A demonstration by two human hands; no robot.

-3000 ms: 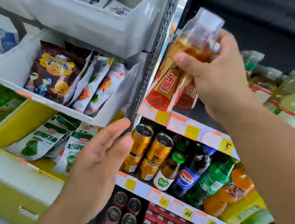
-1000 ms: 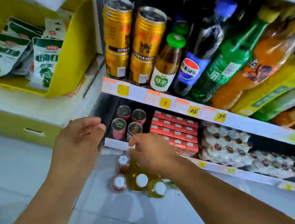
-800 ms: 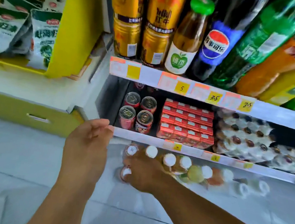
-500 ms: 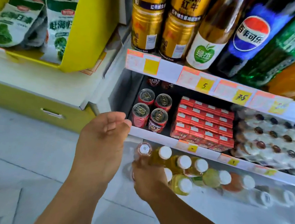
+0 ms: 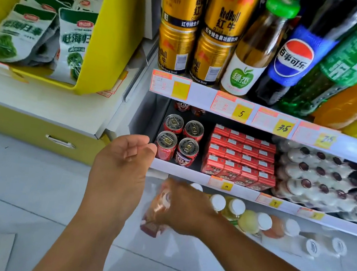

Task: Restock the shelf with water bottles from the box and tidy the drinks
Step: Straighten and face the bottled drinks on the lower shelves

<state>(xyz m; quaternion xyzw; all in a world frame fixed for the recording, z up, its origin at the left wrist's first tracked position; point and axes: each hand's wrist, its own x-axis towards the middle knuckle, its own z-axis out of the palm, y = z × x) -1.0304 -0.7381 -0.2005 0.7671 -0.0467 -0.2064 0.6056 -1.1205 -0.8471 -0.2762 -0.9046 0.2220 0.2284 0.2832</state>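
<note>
Right hand [image 5: 183,210] grips a blurred orange bottle [image 5: 156,209] by the bottom shelf | left hand [image 5: 122,162] loosely curled, holding nothing, near red cans [image 5: 178,142]

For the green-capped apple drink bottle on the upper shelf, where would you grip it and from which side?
Grip the apple drink bottle around its bare amber body, between the green cap and the white label, coming straight in from the shelf front. It stands at the front edge, but a gold can and the Pepsi bottle crowd both sides, so fingers probably fit best higher up, where it looks narrower.
</note>
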